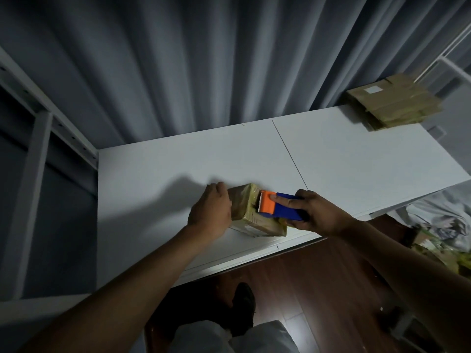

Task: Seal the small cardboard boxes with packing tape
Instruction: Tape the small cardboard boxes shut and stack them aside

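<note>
Dispenser on box (taped) — right hand.

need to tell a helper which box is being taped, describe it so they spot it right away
On the white table, look at the near edge, between the two hands. The box there is small, wrapped in glossy tape, with the blue and orange dispenser on it. The other boxes are stacked untouched at the far right corner.

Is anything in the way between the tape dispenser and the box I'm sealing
Nothing visible. The right hand holds the tape dispenser with its orange end already on top of the small cardboard box. The left hand holds the box's left side, clear of the dispenser.
</note>
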